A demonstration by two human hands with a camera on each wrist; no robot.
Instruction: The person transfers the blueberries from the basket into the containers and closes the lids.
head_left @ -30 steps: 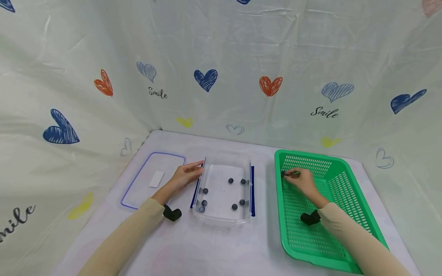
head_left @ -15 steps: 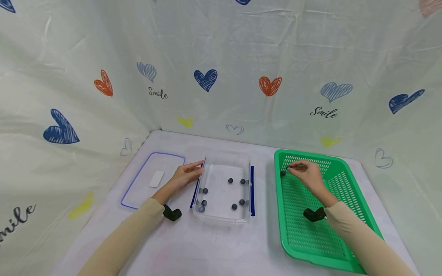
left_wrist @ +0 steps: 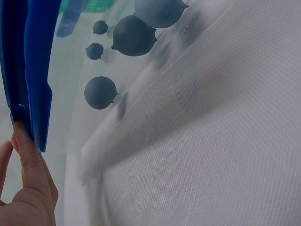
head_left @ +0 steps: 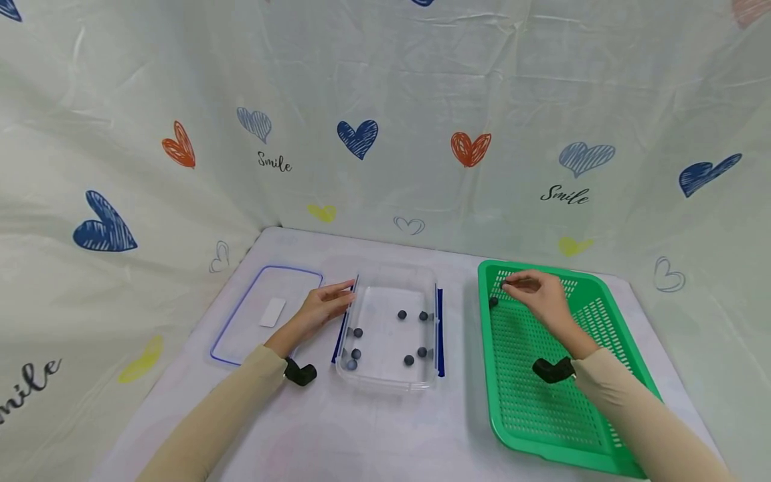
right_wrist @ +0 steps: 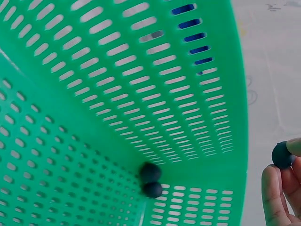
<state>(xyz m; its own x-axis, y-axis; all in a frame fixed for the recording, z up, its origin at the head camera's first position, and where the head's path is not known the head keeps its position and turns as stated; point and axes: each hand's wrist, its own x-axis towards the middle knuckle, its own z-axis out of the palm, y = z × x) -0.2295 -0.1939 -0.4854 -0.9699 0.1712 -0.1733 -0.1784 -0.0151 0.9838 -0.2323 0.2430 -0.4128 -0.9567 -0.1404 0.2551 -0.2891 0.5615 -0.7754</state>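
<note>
While a pale, heart-printed backdrop [head_left: 409, 80] is hung beyond the far edge, a white-covered table [head_left: 385, 435] is seen below. Along the table's right edge a green basket [head_left: 490, 375] is set. Mid-table, a clear container [head_left: 385, 341] with blue side clips [head_left: 441, 335] is placed; toward the far-left corner a blue-rimmed lid [head_left: 292, 281] is laid flat. The container's left side is touched by the left hand [head_left: 322, 311], its fingers extended. Near the basket's far-left corner, a single ball [right_wrist: 282, 155] is pinched by the right hand [head_left: 545, 301]. Within the lid's outline a white card [head_left: 273, 312] is seen. Seven dark balls [head_left: 401, 314] are scattered in the container, three along its left edge, four toward its right; two more balls [right_wrist: 150, 173] are lodged, touching, in the basket's far-left corner.
</note>
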